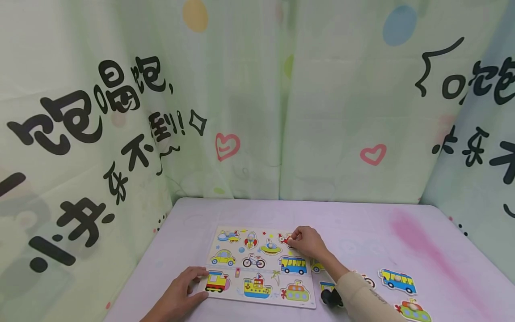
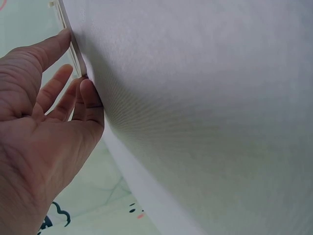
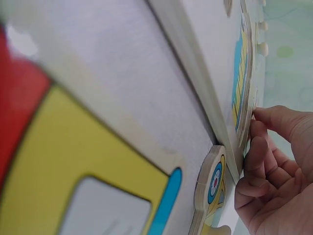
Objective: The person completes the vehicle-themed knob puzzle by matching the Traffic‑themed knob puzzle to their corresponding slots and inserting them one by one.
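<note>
A white wooden puzzle board (image 1: pixel 237 302) with printed vehicles lies on the table. My right hand (image 1: pixel 310 241) is at the board's upper right corner, thumb and fingertips pinching a small red aircraft puzzle piece (image 1: pixel 283 239), mostly covered by the fingers. In the right wrist view the fingertips of my right hand (image 3: pixel 279 161) meet right at the board's edge, near the blue-and-yellow bus picture (image 3: pixel 239 78). My left hand (image 1: pixel 181 290) touches the board's left edge beside the train picture (image 1: pixel 217 281). Seen from the left wrist, the left hand's (image 2: pixel 54 107) fingers are loosely bent along that edge.
Loose pieces lie right of the board: a bus piece (image 1: pixel 397 281), a submarine piece (image 1: pixel 414 311), a yellow car piece (image 1: pixel 317 266) and a partly hidden bicycle piece (image 1: pixel 368 281). A black object (image 1: pixel 331 297) is beside the right sleeve. Printed curtains (image 1: pixel 322 112) hang behind the table (image 1: pixel 354 223).
</note>
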`<state>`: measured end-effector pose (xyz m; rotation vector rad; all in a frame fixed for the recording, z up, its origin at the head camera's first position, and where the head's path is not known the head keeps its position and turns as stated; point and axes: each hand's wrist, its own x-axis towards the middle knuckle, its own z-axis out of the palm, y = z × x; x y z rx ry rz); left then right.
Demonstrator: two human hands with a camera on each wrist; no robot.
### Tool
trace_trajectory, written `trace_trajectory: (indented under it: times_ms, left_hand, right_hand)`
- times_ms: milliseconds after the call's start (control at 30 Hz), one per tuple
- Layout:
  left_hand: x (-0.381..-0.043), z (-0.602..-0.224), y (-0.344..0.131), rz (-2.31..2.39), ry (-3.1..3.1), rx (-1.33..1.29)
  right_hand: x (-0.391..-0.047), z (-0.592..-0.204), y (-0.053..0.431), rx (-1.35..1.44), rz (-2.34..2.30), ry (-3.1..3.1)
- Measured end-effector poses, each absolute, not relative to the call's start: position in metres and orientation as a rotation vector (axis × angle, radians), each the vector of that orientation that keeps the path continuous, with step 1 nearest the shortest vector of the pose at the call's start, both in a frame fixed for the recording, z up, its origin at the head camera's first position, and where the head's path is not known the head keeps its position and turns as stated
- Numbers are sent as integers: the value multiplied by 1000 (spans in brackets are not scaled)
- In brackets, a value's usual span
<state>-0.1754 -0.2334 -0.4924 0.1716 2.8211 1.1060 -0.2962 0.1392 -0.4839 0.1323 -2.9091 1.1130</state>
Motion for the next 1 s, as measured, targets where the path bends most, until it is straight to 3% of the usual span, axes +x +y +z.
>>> trace_trajectory:
  times_ms: [1000]
  left_hand:
    - [-175, -493, -233, 1066, 2873, 224]
  right_hand:
    - [-246, -481, 155, -10, 1458, -2773]
